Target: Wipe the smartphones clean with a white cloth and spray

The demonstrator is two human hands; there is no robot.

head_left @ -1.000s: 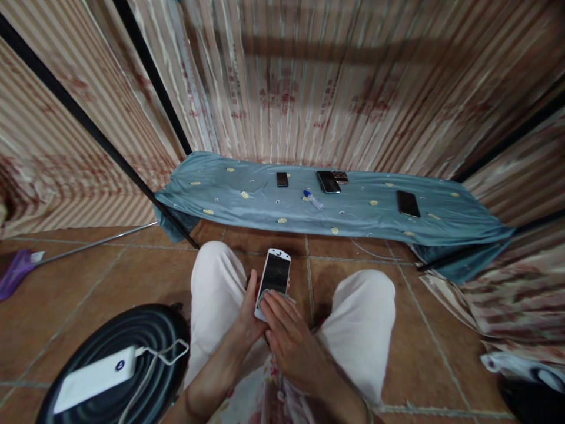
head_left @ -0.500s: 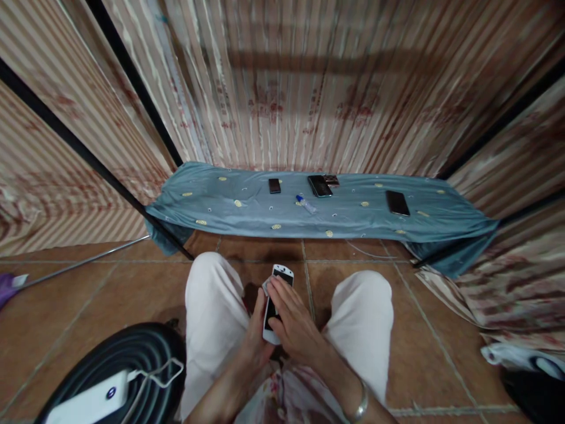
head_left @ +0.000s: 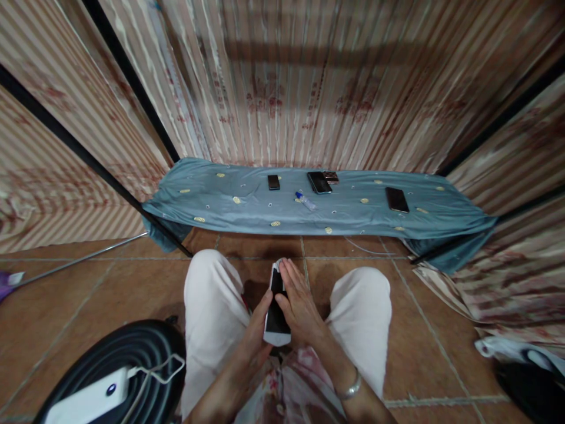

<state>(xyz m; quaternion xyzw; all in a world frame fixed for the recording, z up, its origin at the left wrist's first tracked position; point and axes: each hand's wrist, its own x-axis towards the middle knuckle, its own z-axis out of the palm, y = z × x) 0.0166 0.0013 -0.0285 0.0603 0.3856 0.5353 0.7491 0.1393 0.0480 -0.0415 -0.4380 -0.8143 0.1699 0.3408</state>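
Between my knees, my left hand (head_left: 256, 325) is closed around the left side of a white phone (head_left: 276, 318) with a dark screen, its thumb along the edge. My right hand (head_left: 300, 300) lies across the phone's right side, fingers together and pointing toward its top end. Under those fingertips shows a bit of a small whitish cloth (head_left: 278, 265), pressed on the top of the phone; most of it is hidden. A bracelet sits on my right wrist.
Ahead, a low bench with a blue cloth (head_left: 247, 215) bears a small dark phone (head_left: 273, 182), a dark device (head_left: 319, 182), a blue-capped bottle (head_left: 306, 201) and another dark phone (head_left: 397, 200). At lower left, a white power bank (head_left: 90, 397) with a cable rests on a black ribbed stool (head_left: 145, 347).
My right hand, with the whitish cloth under its fingers, has slid from the phone's left edge up to its top end. The left hand keeps its hold; the phone is tilted slightly differently.
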